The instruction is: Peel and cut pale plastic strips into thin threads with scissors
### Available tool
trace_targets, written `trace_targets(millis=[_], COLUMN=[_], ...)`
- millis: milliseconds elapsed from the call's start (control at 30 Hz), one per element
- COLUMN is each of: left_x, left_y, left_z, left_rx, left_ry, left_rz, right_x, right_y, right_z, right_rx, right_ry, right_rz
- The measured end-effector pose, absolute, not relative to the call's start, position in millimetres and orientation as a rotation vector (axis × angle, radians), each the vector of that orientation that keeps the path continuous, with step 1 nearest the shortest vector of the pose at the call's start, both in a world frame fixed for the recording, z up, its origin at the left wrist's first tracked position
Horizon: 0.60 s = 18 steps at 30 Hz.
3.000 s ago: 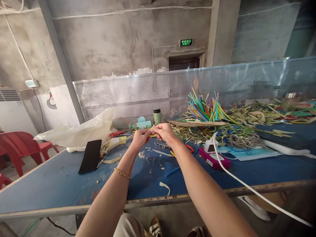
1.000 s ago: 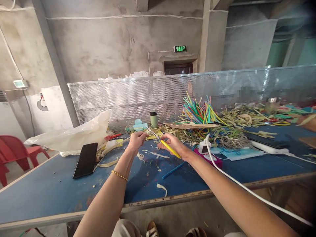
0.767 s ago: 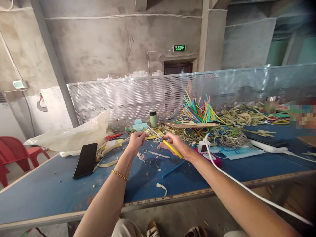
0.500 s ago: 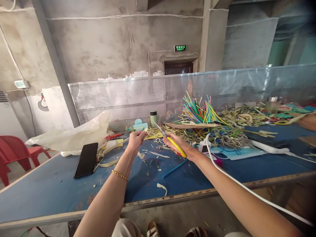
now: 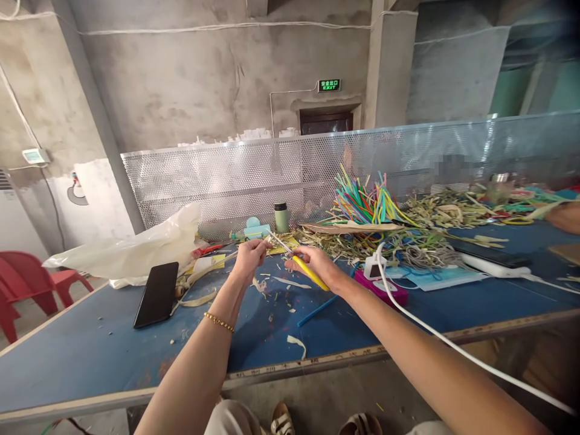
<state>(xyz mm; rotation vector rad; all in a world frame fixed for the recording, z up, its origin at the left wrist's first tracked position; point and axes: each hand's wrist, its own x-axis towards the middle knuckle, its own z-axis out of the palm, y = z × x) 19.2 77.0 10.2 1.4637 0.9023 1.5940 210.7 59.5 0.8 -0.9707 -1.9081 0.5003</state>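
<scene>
My left hand (image 5: 248, 260), with a gold bead bracelet (image 5: 219, 322) on the wrist, is closed in a pinch. A small pale strip (image 5: 269, 244) shows at its fingertips, mostly hidden by the fingers. Yellow-handled scissors (image 5: 312, 273) are gripped in my right hand (image 5: 322, 263). Their metal blades point up and left, with the tips right beside the pinched strip. Whether the blades touch it I cannot tell. Below the hands, pale husk-like scraps (image 5: 292, 282) lie scattered on the blue tabletop (image 5: 267, 338).
A black phone (image 5: 156, 295) and plastic sheeting (image 5: 131, 251) lie at the left. Behind my hands stands a green bottle (image 5: 281, 217). Coloured stems (image 5: 369, 199) and dried strips pile up at the right, near a purple box (image 5: 385, 288) and white cable (image 5: 435, 329). Another person's hand (image 5: 564, 216) is far right.
My right hand has moved left with the scissors, bringing the blade tips from near the bottle to the strip in my left hand. My left hand has stayed almost in place.
</scene>
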Motion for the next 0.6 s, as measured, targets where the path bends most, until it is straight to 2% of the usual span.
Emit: trace_targets(millis=[200,333,600], left_x=[15.9,11.1,10.3], left_y=[79.5,79.9,75.2], left_z=[8.5,9.2,15.8], left_rx=[1.413,1.352,1.283], left_ry=[0.858,0.782,0.616], left_rz=[1.572,1.525,1.444], right_x=[229.4,248.1,262.9], right_y=[68.8,99.5,107.9], right_z=[6.1,6.5,7.8], right_rx=[-1.119,-1.620,-1.874], right_ry=[-1.896,-2.021,-2.123], right_rz=[0.288,-0.029,-0.105])
